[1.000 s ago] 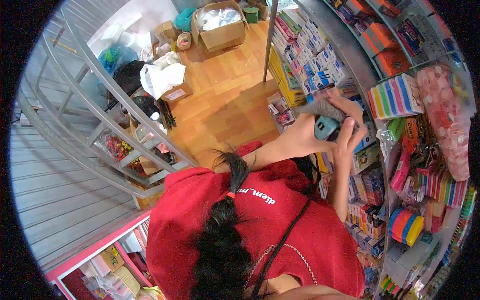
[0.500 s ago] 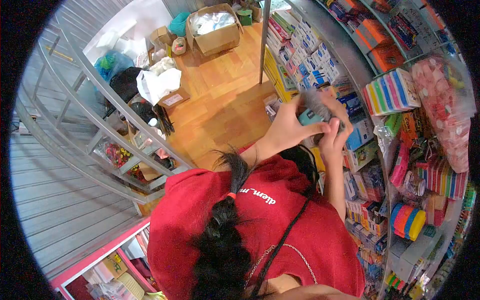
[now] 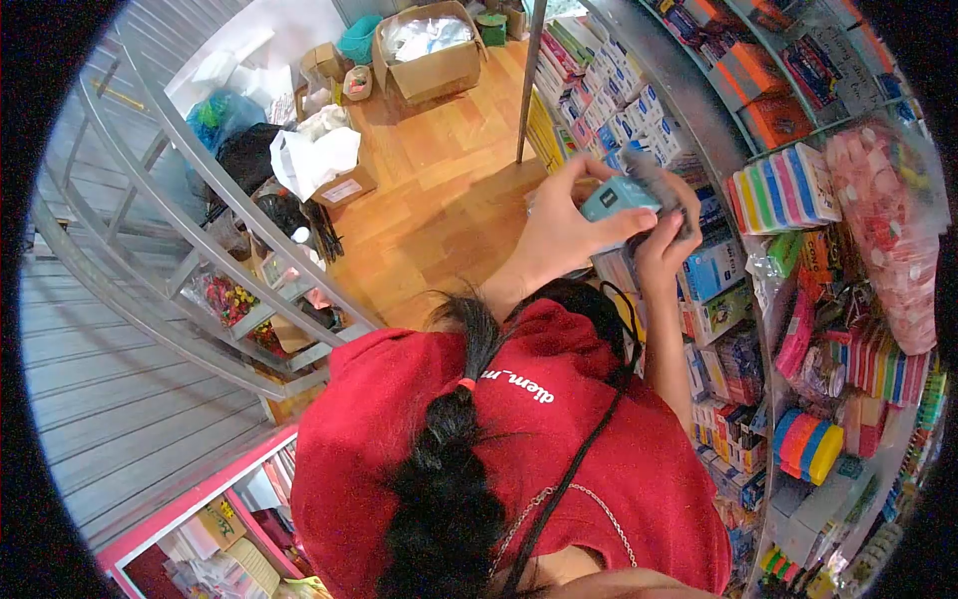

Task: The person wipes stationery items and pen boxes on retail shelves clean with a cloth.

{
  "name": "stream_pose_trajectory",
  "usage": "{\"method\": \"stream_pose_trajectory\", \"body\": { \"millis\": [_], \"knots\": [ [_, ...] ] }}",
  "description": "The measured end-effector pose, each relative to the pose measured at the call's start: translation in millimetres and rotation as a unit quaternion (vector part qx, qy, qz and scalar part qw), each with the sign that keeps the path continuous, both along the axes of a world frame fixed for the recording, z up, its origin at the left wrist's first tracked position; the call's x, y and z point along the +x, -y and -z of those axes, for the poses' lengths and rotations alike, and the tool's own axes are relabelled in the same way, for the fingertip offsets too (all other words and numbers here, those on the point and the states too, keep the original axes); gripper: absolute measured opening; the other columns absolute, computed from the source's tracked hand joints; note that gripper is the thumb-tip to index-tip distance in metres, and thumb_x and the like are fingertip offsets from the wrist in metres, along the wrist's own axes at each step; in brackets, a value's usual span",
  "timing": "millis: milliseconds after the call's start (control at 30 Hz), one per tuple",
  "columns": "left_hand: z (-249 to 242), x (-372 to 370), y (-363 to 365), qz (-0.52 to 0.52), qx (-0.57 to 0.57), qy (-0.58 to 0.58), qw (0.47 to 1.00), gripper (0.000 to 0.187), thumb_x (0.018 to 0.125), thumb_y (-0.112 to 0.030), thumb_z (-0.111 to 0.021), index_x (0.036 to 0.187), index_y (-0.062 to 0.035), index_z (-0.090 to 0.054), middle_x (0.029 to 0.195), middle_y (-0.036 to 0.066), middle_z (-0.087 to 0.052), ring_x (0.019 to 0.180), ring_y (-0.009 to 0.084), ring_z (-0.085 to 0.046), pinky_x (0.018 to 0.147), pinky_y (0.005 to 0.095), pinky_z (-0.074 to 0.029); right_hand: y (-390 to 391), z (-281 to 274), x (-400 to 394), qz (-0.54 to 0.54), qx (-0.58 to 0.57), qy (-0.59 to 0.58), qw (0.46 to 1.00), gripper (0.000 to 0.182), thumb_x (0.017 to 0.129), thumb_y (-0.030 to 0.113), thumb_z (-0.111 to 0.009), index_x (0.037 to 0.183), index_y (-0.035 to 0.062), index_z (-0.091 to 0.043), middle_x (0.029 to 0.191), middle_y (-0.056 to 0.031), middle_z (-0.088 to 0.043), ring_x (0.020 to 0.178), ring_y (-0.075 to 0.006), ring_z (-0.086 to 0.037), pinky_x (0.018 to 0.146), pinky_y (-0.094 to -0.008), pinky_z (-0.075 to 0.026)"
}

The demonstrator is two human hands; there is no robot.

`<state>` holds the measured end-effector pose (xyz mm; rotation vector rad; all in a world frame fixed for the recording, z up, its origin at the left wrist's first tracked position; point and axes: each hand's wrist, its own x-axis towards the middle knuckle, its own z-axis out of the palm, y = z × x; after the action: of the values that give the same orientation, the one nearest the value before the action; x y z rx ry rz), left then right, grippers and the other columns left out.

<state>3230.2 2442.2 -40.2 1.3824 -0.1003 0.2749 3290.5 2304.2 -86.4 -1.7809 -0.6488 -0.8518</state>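
Observation:
My left hand [image 3: 574,220] grips a small teal box [image 3: 617,198] between thumb and fingers, just right of the top centre. Close against the box's right side, my right hand [image 3: 671,225] is closed round a dark grey, fuzzy-looking item [image 3: 656,190], blurred by motion. The two hands are almost touching. Both are in front of the shelf of small packs, above the wooden floor.
Shelves on the right hold blue-white boxes [image 3: 649,110], coloured foam packs [image 3: 783,190] and tape rolls [image 3: 806,445]. An open cardboard box [image 3: 429,80] stands on the wooden floor [image 3: 429,160]. Metal railing [image 3: 215,180] curves along the left. A thin pole [image 3: 531,80] stands ahead.
The teal box has turned and shows more of its face. The grey item has shifted slightly up and right of it. The view has moved a little.

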Motion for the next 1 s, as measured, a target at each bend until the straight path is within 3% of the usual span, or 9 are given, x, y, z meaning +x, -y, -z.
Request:
{"method": "stream_pose_trajectory", "body": {
  "millis": [167, 333, 467, 533, 633, 733, 867, 967, 1000],
  "knots": [
    [-1, 1, -9, -0.021, -0.095, -0.040, 0.994, 0.036, 0.071, -0.024, -0.071, 0.086, -0.0046, -0.046, 0.079, 0.005, -0.059, 0.071, 0.0096, -0.056, 0.058, 0.0231, -0.045, -9, 6, 4, 0.034, 0.279, -0.251, 0.926, 0.037, 0.088, 0.029, -0.044, 0.103, -0.0038, -0.052, 0.094, -0.0078, -0.056, 0.086, -0.0130, -0.047, 0.080, -0.0273, -0.037],
    [49, 27, -4, -0.071, -0.324, -0.039, 0.943, 0.023, 0.082, -0.025, -0.058, 0.087, -0.0050, -0.049, 0.078, 0.004, -0.056, 0.067, 0.0094, -0.055, 0.059, 0.0232, -0.045, 5, -6, 22, 0.003, 0.218, -0.417, 0.882, 0.054, 0.084, 0.038, -0.050, 0.112, -0.0088, -0.047, 0.110, -0.0164, -0.053, 0.100, -0.0225, -0.047, 0.090, -0.0297, -0.033],
    [67, 32, -2, -0.069, -0.376, -0.082, 0.920, 0.040, 0.086, -0.041, -0.045, 0.099, -0.0044, -0.052, 0.094, 0.007, -0.059, 0.084, 0.0181, -0.057, 0.079, 0.0313, -0.043, 1, -10, 16, 0.038, 0.146, -0.391, 0.908, 0.044, 0.083, 0.033, -0.054, 0.100, -0.0065, -0.054, 0.097, -0.0153, -0.057, 0.090, -0.0205, -0.051, 0.084, -0.0300, -0.037],
    [66, 30, 1, -0.064, -0.417, -0.091, 0.902, 0.041, 0.086, -0.043, -0.044, 0.101, -0.0055, -0.052, 0.096, 0.006, -0.058, 0.089, 0.0188, -0.055, 0.082, 0.0318, -0.041, 0, -7, 5, 0.030, 0.182, -0.387, 0.904, 0.037, 0.086, 0.027, -0.051, 0.105, -0.0041, -0.053, 0.099, -0.0126, -0.057, 0.091, -0.0181, -0.050, 0.083, -0.0288, -0.037],
    [57, 32, 2, -0.077, -0.440, -0.109, 0.888, 0.042, 0.086, -0.043, -0.043, 0.103, -0.0061, -0.052, 0.098, 0.006, -0.058, 0.093, 0.0196, -0.054, 0.084, 0.0324, -0.040, -14, 25, -10, 0.078, 0.209, -0.242, 0.944, 0.032, 0.090, 0.019, -0.042, 0.113, -0.0015, -0.050, 0.102, -0.0066, -0.055, 0.093, -0.0141, -0.047, 0.083, -0.0267, -0.035],
    [66, 31, 4, -0.003, -0.400, -0.133, 0.907, 0.040, 0.088, -0.042, -0.040, 0.104, -0.0055, -0.048, 0.098, 0.008, -0.057, 0.090, 0.0205, -0.056, 0.078, 0.0345, -0.044, -6, 5, -11, 0.028, 0.310, -0.266, 0.912, 0.031, 0.089, 0.020, -0.042, 0.111, -0.0006, -0.051, 0.101, -0.0057, -0.055, 0.095, -0.0132, -0.046, 0.085, -0.0267, -0.035],
    [59, 28, 9, -0.004, -0.353, -0.155, 0.923, 0.042, 0.086, -0.044, -0.044, 0.103, -0.0074, -0.052, 0.098, 0.006, -0.058, 0.092, 0.0196, -0.055, 0.085, 0.0344, -0.041, 33, -34, -1, -0.085, 0.223, -0.411, 0.880, 0.040, 0.080, 0.031, -0.056, 0.103, -0.0016, -0.053, 0.098, -0.0076, -0.055, 0.090, -0.0143, -0.049, 0.080, -0.0262, -0.037],
    [53, 33, 7, -0.008, -0.317, -0.142, 0.938, 0.040, 0.087, -0.042, -0.044, 0.104, -0.0061, -0.052, 0.098, 0.007, -0.058, 0.090, 0.0204, -0.056, 0.083, 0.0352, -0.042, 30, -36, -12, 0.027, 0.200, -0.408, 0.891, 0.040, 0.079, 0.031, -0.057, 0.102, -0.0010, -0.053, 0.096, -0.0070, -0.055, 0.088, -0.0142, -0.049, 0.078, -0.0260, -0.038],
    [53, 35, 7, -0.002, -0.318, -0.131, 0.939, 0.040, 0.087, -0.041, -0.043, 0.104, -0.0061, -0.052, 0.098, 0.007, -0.058, 0.091, 0.0204, -0.055, 0.084, 0.0352, -0.041, 22, -27, -17, 0.037, 0.266, -0.380, 0.885, 0.046, 0.082, 0.034, -0.054, 0.108, -0.0037, -0.051, 0.104, -0.0094, -0.056, 0.095, -0.0173, -0.049, 0.086, -0.0289, -0.036]
  ]
}}
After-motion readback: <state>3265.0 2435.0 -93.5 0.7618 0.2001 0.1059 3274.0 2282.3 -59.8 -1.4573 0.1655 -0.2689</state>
